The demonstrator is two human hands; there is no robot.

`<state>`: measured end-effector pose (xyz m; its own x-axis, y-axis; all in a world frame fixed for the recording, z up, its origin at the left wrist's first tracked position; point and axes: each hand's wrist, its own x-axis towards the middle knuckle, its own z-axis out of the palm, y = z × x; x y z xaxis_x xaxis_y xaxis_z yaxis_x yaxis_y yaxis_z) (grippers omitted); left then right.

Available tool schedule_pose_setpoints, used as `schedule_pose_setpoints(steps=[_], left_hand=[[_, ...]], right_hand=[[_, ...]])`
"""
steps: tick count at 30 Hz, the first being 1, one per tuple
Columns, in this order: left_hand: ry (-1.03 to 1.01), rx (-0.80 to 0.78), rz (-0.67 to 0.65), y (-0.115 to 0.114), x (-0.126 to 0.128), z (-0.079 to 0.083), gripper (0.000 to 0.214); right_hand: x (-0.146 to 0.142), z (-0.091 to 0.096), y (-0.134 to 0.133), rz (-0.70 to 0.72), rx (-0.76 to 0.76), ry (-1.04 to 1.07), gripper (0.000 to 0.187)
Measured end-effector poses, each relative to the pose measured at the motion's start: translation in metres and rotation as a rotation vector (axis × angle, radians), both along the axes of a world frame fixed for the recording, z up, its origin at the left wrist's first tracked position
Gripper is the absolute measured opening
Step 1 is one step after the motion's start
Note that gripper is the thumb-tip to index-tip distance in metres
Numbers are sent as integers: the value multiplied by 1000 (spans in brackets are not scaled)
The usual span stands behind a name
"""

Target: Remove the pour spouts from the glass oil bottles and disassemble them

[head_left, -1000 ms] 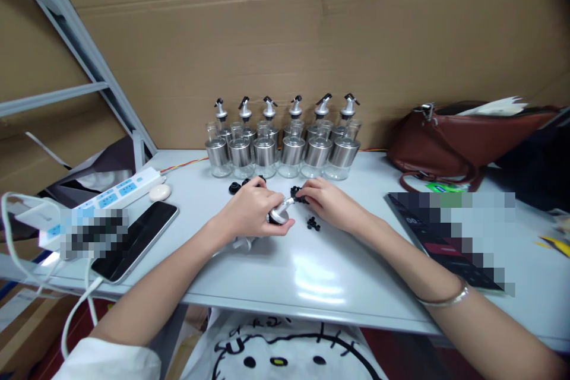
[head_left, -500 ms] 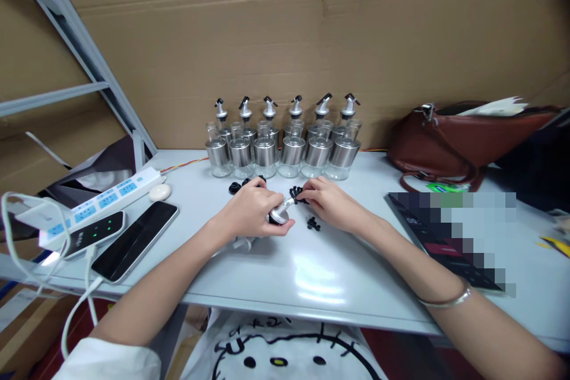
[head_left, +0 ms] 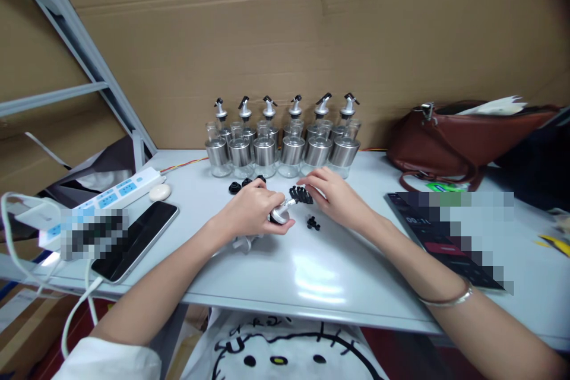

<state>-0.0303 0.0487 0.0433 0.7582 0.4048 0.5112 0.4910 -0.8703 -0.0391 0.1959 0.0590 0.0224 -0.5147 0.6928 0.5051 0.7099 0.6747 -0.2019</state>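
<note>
My left hand is closed round a silver pourer cap with a thin spout that points right, held just above the white table. My right hand hovers to the right of the spout, fingers loosely curled and apart, beside a cluster of small black plugs. A few more black plugs lie below that hand. Black rings lie behind my left hand. A second silver part peeks out under my left wrist.
Several glass bottles with steel bands and pourer tops stand in a row at the back. A brown bag sits at the right. A power strip, a phone and a white oval object lie at the left. Cardboard forms the back wall.
My right hand has drawn back from the spout tip and lifted slightly, baring the cluster of black plugs. My left hand keeps the cap in place.
</note>
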Motion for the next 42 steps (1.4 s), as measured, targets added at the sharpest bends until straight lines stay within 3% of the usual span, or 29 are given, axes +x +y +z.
schedule_pose_setpoints(steps=[14,26,42], left_hand=[[218,-110,63,4,0,-1,51],[208,-157,35,4,1,-1,54],[172,-35,13,3,0,-3,53]], right_hand=[[-15,18,-22,171,282,-6,23],[-19,14,-21,217,210,-43,23],[-22,20,-27,253,106,23,28]])
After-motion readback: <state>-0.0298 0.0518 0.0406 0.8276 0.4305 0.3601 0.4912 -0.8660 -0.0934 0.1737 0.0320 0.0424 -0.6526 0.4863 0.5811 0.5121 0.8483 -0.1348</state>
